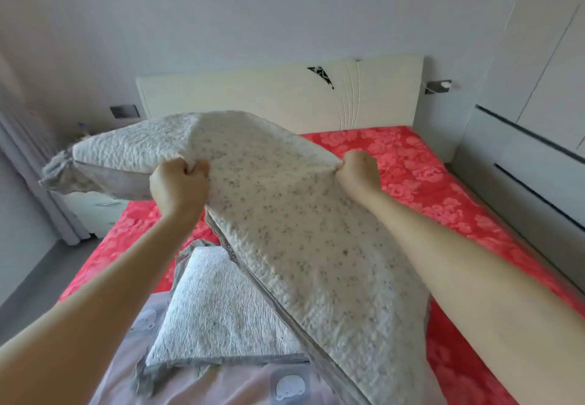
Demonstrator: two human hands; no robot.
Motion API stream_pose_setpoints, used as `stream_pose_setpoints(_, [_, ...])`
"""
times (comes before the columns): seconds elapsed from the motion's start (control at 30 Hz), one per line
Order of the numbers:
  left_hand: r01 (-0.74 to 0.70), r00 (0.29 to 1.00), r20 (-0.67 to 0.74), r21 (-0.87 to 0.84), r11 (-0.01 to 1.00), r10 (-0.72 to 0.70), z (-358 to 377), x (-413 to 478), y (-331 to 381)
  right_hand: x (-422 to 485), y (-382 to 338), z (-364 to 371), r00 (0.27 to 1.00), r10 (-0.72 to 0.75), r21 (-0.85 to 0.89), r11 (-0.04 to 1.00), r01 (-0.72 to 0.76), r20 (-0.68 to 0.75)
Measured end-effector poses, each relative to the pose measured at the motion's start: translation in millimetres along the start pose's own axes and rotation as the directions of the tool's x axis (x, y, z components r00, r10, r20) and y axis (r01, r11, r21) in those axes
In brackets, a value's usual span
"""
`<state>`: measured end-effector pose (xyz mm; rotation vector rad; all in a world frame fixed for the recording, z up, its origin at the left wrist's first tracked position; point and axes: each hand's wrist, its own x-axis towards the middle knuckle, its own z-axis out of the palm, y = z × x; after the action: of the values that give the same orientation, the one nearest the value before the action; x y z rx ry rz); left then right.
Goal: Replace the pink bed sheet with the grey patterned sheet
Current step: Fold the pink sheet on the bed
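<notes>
Gripping the grey patterned sheet along its raised upper fold, you held it up off the bed, its quilted, speckled face sloping down toward you.

Hands:
- Your left hand was a closed fist, with a bunch of the fabric caught inside the curled fingers.
- Your right hand was likewise curled tight round a pinch of the same fold, further right. Both forearms were stretched forward.

Sheet, left end: a thick folded corner with a grey frilled edge hung out in the air beyond your left hand.

Sheet, lower part: a second quilted white panel, trimmed in the same grey frill, lay flat beneath the lifted part. You could not tell from the view whether the two were one piece.

Beneath that panel: a pale mauve cover with small cartoon patches lay at the near end of the bed.

Bed: the pink bed sheet, printed with a rose pattern, lay spread over the mattress on both sides of the lifted fabric and ran up to the cream headboard.

Surroundings:
- On the left, a white nightstand stood beside a grey curtain.
- A wall plate was fixed just left of the headboard.
- On the right, white wardrobe doors stood close along the bed's edge.
</notes>
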<state>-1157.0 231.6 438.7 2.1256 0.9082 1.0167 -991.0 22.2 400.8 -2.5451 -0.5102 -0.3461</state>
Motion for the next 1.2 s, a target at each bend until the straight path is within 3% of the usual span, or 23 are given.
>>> stream_pose_setpoints(0.2, [0.03, 0.976, 0.217, -0.124, 0.992, -0.003, 86.1, -69.1, 63.3, -32.3, 122.4, -87.1, 0.987, 0.144, -0.233, 0.96, -0.156, -0.068])
stream_pose_setpoints(0.3, [0.073, 0.918, 0.397, -0.201, 0.977, 0.013, 141.9, -130.9, 102.3, -67.1, 203.0, -133.5, 0.966, 0.248, -0.396, 0.882, -0.257, -0.074])
stream_pose_setpoints(0.43, [0.048, 0.77, 0.63, -0.222, 0.974, 0.106, 216.5, -213.0, 143.4, -117.3, 290.5, -180.3, 0.906, 0.41, -0.495, 0.768, -0.406, -0.108])
stream_pose_setpoints(0.53, [-0.02, 0.538, 0.835, -0.125, 0.992, 0.116, 262.9, -255.8, 133.3, -153.9, 344.1, -178.5, 0.857, 0.504, -0.606, 0.65, -0.459, -0.109])
stream_pose_setpoints(0.57, [-0.035, 0.502, 0.861, -0.081, 0.996, 0.088, 269.7, -261.8, 120.3, -161.5, 352.2, -170.4, 0.844, 0.53, -0.662, 0.603, -0.445, -0.084])
stream_pose_setpoints(0.63, [-0.055, 0.493, 0.87, 0.021, 0.998, 0.009, 282.6, -269.3, 77.9, -169.9, 361.6, -137.3, 0.817, 0.577, -0.737, 0.554, -0.388, 0.004])
stream_pose_setpoints(0.73, [-0.044, 0.528, 0.831, 0.232, 0.972, -0.175, 284.6, -258.2, 1.2, -164.5, 349.9, -67.2, 0.818, 0.55, -0.686, 0.661, -0.305, 0.167])
stream_pose_setpoints(0.8, [0.057, 0.546, 0.774, 0.348, 0.936, -0.321, 280.3, -243.8, -49.6, -157.8, 331.3, -14.5, 0.842, 0.481, -0.576, 0.77, -0.273, 0.243])
stream_pose_setpoints(0.9, [0.421, 0.498, 0.628, 0.428, 0.8, -0.598, 271.9, -226.5, -125.7, -151.8, 290.7, 69.4, 0.849, 0.347, -0.368, 0.908, -0.199, 0.399])
stream_pose_setpoints(0.97, [0.685, 0.37, 0.537, 0.394, 0.613, -0.758, 265.5, -218.9, -176.0, -153.8, 260.1, 126.4, 0.821, 0.23, -0.251, 0.962, -0.109, 0.523])
stream_pose_setpoints(1.07, [0.899, 0.173, 0.524, 0.262, 0.351, -0.834, 256.4, -217.6, -238.6, -163.1, 220.4, 207.7, 0.731, 0.127, -0.183, 0.983, -0.004, 0.67])
stream_pose_setpoints(1.13, [0.958, 0.097, 0.555, 0.174, 0.229, -0.826, 251.4, -221.9, -267.4, -164.7, 206.9, 246.5, 0.73, 0.196, -0.229, 0.972, -0.055, 0.655])
stream_pose_setpoints(1.2, [0.988, 0.031, 0.584, 0.107, 0.115, -0.811, 254.5, -224.9, -298.3, -155.4, 212.4, 282.3, 0.787, 0.373, -0.284, 0.923, -0.26, 0.491])
